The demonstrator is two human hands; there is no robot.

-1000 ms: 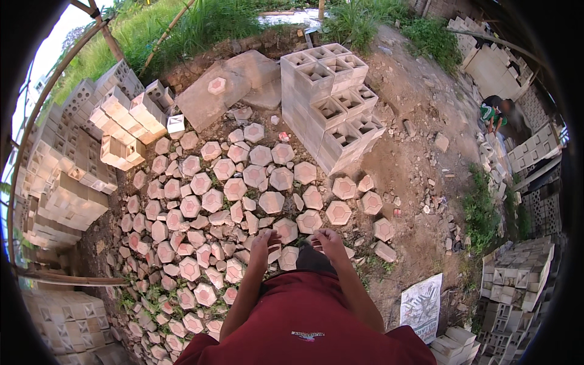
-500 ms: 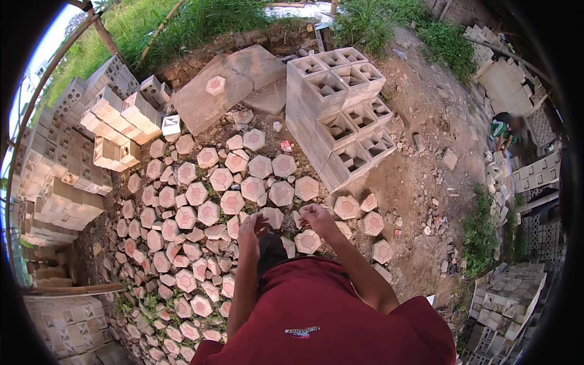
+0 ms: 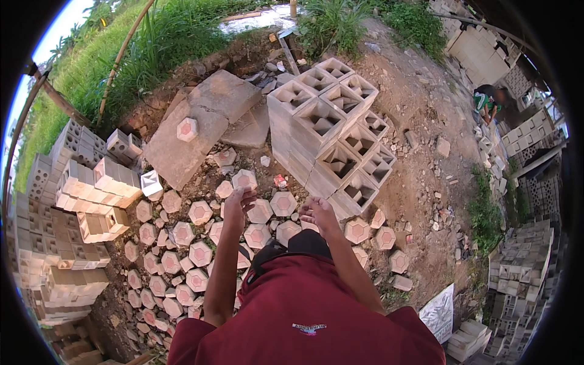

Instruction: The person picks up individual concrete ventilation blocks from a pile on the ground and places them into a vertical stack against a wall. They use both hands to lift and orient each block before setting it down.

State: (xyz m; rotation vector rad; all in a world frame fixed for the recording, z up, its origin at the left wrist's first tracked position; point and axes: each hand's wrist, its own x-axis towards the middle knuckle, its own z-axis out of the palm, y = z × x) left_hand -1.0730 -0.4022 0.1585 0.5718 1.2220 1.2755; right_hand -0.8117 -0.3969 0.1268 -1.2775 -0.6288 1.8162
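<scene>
Both my bare arms reach forward over a patch of hexagonal concrete pavers [image 3: 199, 212] with reddish centres, laid out on the dirt. My left hand [image 3: 239, 201] hovers with loosely spread fingers above a paver [image 3: 244, 179] at the far edge of the patch and holds nothing. My right hand [image 3: 317, 213] is also empty, its fingers apart, just in front of a stack of grey hollow blocks [image 3: 328, 131]. A paver [image 3: 283, 203] lies between the two hands. My red shirt hides the ground at the bottom.
Flat concrete slabs [image 3: 204, 118] lie behind the pavers, one hexagon [image 3: 187, 129] on top. Pale blocks [image 3: 79, 201] are stacked at the left, more blocks [image 3: 523, 267] at the right. A person [image 3: 486, 100] crouches far right. A white sheet [image 3: 439, 313] lies lower right. Grass borders the top.
I have moved toward the grey block stack, which now looks nearer. Both hands have stretched further forward over the pavers, still empty.
</scene>
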